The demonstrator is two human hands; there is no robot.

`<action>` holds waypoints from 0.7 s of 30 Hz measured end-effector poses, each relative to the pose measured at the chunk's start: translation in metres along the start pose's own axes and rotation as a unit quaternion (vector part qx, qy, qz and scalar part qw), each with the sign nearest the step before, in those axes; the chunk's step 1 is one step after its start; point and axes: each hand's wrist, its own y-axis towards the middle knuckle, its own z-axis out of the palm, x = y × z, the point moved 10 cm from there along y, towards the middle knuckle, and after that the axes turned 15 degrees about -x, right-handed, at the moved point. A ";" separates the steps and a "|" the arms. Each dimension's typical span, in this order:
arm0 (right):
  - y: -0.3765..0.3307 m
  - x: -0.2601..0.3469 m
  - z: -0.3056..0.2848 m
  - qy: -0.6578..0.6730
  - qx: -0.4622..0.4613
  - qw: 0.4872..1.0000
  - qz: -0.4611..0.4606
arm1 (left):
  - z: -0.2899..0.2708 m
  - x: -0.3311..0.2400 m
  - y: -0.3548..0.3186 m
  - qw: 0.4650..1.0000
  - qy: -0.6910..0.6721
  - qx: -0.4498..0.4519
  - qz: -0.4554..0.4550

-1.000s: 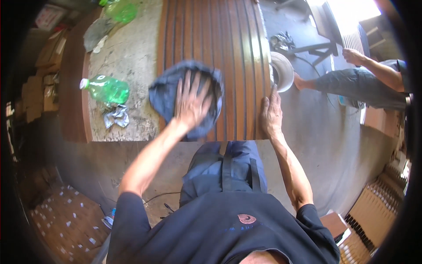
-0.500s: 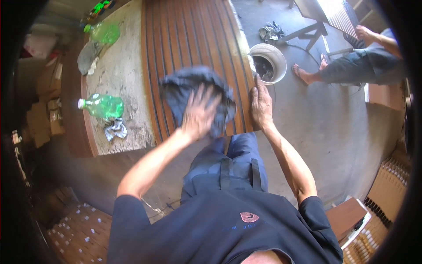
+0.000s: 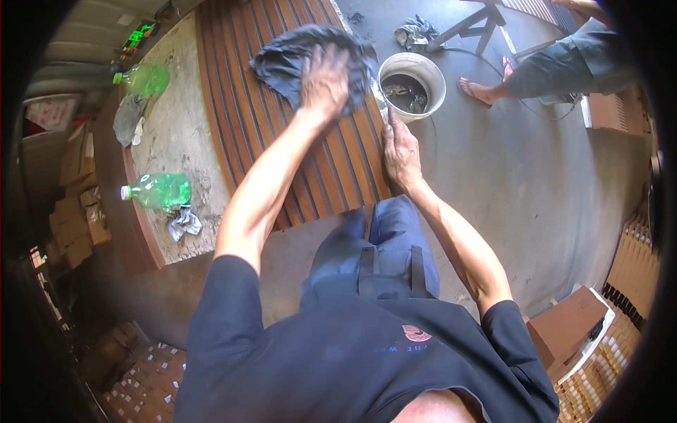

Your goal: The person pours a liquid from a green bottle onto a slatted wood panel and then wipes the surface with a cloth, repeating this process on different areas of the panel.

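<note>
A brown wooden panel (image 3: 321,180) with dark lengthwise grooves lies on the worktable. Flat on a crumpled dark blue-grey rag (image 3: 278,63), my left hand (image 3: 326,81) spreads its fingers and presses the cloth against the panel's far part. My right hand (image 3: 403,151) holds the panel's right edge, its thumb towards the top face; its other fingers are partly hidden. Just beyond that hand is a whitish bucket (image 3: 436,84) with dark liquid and something crumpled inside.
Two green bottles (image 3: 162,190) (image 3: 149,80) lie on the stained tabletop (image 3: 176,134) at left, near a small rag (image 3: 185,223) and a grey cloth (image 3: 128,120). At far right, a person's leg (image 3: 546,77) shows beside a trestle (image 3: 483,28). Another rag (image 3: 416,32) lies on the floor.
My left hand has slid the rag farther away along the panel. My right hand stays at the panel's edge. The whole view has turned somewhat.
</note>
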 end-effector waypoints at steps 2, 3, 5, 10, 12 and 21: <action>0.003 -0.021 -0.013 0.008 -0.032 0.999 0.009 | -0.015 -0.052 -0.051 0.995 -0.064 0.064 0.031; 0.004 -0.027 -0.018 0.015 -0.047 0.999 0.004 | -0.032 -0.076 -0.083 0.989 -0.097 0.100 0.042; 0.000 -0.031 -0.016 0.012 -0.039 0.998 0.055 | -0.075 -0.106 -0.151 0.981 -0.122 0.142 0.052; 0.002 -0.021 -0.007 0.025 -0.046 0.998 0.020 | -0.077 -0.104 -0.142 0.990 -0.092 0.106 0.030; 0.001 -0.013 -0.003 0.021 -0.033 0.999 0.027 | -0.046 -0.084 -0.082 0.998 -0.053 0.037 0.000; 0.002 -0.015 -0.019 0.038 -0.034 0.997 0.050 | -0.101 -0.146 -0.201 0.982 -0.124 0.142 0.010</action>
